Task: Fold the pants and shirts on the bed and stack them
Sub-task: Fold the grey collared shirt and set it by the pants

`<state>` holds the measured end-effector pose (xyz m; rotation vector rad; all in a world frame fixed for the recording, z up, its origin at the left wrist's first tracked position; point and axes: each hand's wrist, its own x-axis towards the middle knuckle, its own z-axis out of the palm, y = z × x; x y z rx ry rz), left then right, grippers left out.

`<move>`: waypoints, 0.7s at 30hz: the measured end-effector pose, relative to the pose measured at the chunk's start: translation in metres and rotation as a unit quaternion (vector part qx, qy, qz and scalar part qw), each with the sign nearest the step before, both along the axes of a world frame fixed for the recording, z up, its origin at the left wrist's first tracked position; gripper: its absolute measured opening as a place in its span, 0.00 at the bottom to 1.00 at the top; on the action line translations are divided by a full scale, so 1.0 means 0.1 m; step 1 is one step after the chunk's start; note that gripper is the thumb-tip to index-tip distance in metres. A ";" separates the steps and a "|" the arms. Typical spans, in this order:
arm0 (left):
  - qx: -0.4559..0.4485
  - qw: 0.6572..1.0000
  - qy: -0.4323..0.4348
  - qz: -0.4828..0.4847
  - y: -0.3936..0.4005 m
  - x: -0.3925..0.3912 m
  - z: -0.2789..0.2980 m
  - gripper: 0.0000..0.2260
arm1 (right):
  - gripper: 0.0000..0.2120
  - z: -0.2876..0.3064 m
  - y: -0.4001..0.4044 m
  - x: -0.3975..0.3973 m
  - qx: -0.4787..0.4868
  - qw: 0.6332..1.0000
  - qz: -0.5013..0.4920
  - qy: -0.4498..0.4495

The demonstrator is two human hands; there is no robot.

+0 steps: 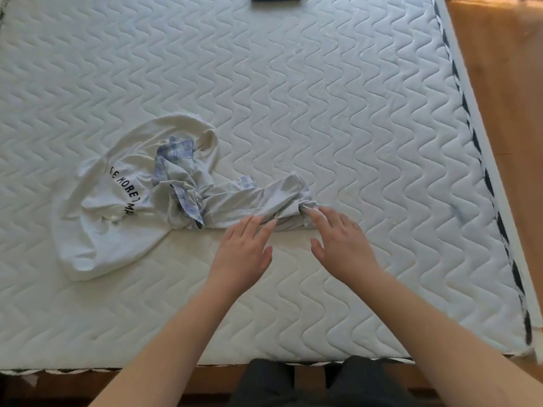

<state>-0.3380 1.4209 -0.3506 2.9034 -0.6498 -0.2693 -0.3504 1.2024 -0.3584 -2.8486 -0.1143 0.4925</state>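
Two hands touch one of two shirts

Black capital letters ran in a curve across the crumpled white T-shirt at the left of the frame. I could make out "MORE" plainly, with what looked like an "E" just before it and "MA" below it, where the line disappeared under the pale checked garment bunched over the shirt's right side. Nothing else in view carried any writing I could read.
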 end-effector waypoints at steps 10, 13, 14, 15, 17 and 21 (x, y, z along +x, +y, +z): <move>0.011 0.997 0.067 -0.026 -0.22 0.46 -1.31 0.24 | 0.32 -1.22 -0.22 0.40 -0.016 0.999 -0.008 0.049; 0.023 0.995 0.091 -0.020 -0.28 0.58 -1.74 0.27 | 0.34 -1.59 -0.22 0.50 0.022 0.999 -0.012 0.036; 0.024 0.995 0.098 -0.017 -0.31 0.62 -1.87 0.27 | 0.35 -1.72 -0.22 0.54 0.024 0.999 -0.015 0.037; 0.028 0.994 0.102 -0.016 -0.35 0.67 -2.00 0.28 | 0.35 -1.85 -0.22 0.57 0.020 0.999 -0.018 0.040; 0.029 0.994 0.108 -0.009 -0.45 0.81 -2.24 0.33 | 0.37 -2.11 -0.23 0.65 0.009 0.998 -0.027 0.052; 0.044 0.987 0.141 0.063 -0.53 1.12 -2.65 0.49 | 0.41 -2.59 -0.28 0.75 0.019 0.990 -0.072 0.116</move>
